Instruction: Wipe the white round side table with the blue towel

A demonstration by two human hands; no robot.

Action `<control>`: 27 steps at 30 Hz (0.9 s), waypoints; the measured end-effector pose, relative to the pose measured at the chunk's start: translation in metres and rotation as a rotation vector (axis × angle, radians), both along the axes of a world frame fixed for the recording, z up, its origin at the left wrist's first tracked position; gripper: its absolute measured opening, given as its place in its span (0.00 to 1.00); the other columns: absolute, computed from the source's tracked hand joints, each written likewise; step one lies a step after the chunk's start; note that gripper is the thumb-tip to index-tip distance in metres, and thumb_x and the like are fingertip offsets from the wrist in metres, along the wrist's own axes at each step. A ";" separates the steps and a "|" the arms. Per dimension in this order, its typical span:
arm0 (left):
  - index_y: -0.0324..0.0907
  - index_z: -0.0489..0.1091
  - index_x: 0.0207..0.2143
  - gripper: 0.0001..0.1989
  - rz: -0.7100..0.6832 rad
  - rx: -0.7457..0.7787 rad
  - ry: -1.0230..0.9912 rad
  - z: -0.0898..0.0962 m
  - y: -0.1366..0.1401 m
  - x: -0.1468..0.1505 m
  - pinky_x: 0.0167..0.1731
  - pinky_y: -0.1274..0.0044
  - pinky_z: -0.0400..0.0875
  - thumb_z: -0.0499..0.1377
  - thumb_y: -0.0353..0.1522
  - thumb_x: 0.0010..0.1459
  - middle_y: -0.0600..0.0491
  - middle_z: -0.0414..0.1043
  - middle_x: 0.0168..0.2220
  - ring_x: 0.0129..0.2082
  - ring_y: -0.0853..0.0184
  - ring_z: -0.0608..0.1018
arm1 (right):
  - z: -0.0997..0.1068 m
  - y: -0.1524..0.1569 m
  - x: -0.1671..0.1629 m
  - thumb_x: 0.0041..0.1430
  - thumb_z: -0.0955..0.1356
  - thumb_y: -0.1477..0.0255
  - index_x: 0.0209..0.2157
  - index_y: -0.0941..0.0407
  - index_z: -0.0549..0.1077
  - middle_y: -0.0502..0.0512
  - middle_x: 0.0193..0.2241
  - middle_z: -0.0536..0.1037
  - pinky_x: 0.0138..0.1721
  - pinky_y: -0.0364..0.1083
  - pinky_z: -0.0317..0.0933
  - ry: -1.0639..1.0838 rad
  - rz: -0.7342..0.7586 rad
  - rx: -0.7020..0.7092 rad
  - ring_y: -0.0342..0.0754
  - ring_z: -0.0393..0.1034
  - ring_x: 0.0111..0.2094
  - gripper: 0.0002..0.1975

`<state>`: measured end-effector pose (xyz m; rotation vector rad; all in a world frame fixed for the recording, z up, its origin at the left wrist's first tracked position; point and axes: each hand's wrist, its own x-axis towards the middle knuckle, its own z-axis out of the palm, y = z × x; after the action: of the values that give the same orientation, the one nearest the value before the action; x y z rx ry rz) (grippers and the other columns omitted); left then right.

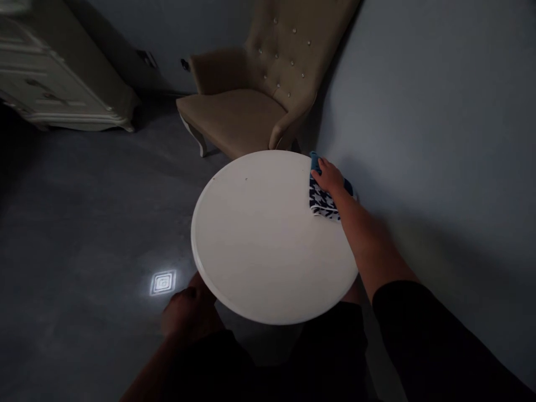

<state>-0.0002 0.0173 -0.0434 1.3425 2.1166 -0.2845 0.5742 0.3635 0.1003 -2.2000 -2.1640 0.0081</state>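
Observation:
My right hand presses a folded cloth onto the far right edge of a round white table. The cloth has a dark navy and white houndstooth pattern and a blue part that shows past my fingers. My fingers curl over it, and part of the cloth lies hidden under my hand and forearm. Low on the left, outside the table's rim, my left hand rests by my knee. It is dim there, but the fingers look curled in, with nothing seen in them. A few tiny dark specks mark the far part of the tabletop.
A tan armchair with a buttoned back stands just behind the table. Close along the right runs a grey-blue wall. A pale carved cabinet is at the far left. A bright square light patch shows on the dark floor.

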 end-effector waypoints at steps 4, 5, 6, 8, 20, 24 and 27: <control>0.43 0.87 0.54 0.40 -0.013 -0.023 0.015 0.001 0.001 0.003 0.43 0.62 0.78 0.43 0.58 0.73 0.34 0.86 0.54 0.51 0.41 0.86 | -0.001 -0.035 -0.001 0.81 0.53 0.49 0.83 0.60 0.56 0.67 0.83 0.53 0.77 0.76 0.50 -0.051 -0.029 -0.019 0.75 0.49 0.81 0.42; 0.43 0.87 0.54 0.40 -0.008 -0.024 0.019 0.003 0.001 0.004 0.43 0.62 0.78 0.44 0.59 0.72 0.33 0.86 0.54 0.51 0.40 0.86 | -0.001 -0.050 -0.002 0.81 0.53 0.49 0.83 0.60 0.55 0.67 0.84 0.51 0.77 0.77 0.48 -0.070 -0.036 -0.038 0.75 0.46 0.82 0.42; 0.43 0.87 0.54 0.40 -0.006 -0.020 0.018 0.005 0.001 0.006 0.43 0.62 0.78 0.44 0.59 0.72 0.33 0.86 0.54 0.51 0.40 0.86 | -0.001 -0.068 -0.003 0.81 0.54 0.49 0.83 0.60 0.54 0.66 0.84 0.50 0.78 0.77 0.46 -0.086 -0.036 -0.055 0.75 0.44 0.82 0.42; 0.43 0.87 0.54 0.41 -0.012 -0.009 -0.003 0.010 0.001 0.008 0.43 0.61 0.78 0.45 0.60 0.71 0.33 0.85 0.55 0.51 0.40 0.86 | 0.000 -0.110 -0.005 0.81 0.54 0.50 0.83 0.59 0.54 0.64 0.84 0.49 0.79 0.75 0.43 -0.106 -0.017 -0.078 0.73 0.41 0.83 0.41; 0.40 0.85 0.56 0.35 -0.140 0.055 -0.041 0.013 -0.015 0.006 0.46 0.62 0.79 0.49 0.54 0.71 0.33 0.85 0.56 0.54 0.41 0.86 | -0.026 -0.412 -0.035 0.76 0.59 0.49 0.84 0.34 0.30 0.43 0.83 0.44 0.81 0.75 0.45 0.063 -0.032 -0.007 0.60 0.33 0.84 0.45; 0.41 0.85 0.57 0.34 -0.127 0.044 -0.028 0.016 -0.015 0.004 0.47 0.62 0.79 0.48 0.51 0.72 0.35 0.86 0.56 0.55 0.42 0.86 | -0.021 -0.406 -0.028 0.74 0.59 0.46 0.82 0.30 0.28 0.37 0.82 0.46 0.81 0.72 0.48 0.002 -0.078 -0.063 0.56 0.34 0.83 0.46; 0.41 0.86 0.55 0.35 -0.123 0.014 -0.023 0.019 -0.010 0.006 0.47 0.61 0.79 0.47 0.52 0.73 0.34 0.85 0.57 0.56 0.41 0.86 | -0.008 -0.354 -0.009 0.74 0.59 0.47 0.85 0.38 0.39 0.45 0.83 0.47 0.81 0.76 0.46 -0.044 -0.085 -0.101 0.63 0.36 0.84 0.45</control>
<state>0.0056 0.0068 -0.0241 1.4807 2.0239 -0.3031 0.5649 0.0092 0.0920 -2.3666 -2.1356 0.0680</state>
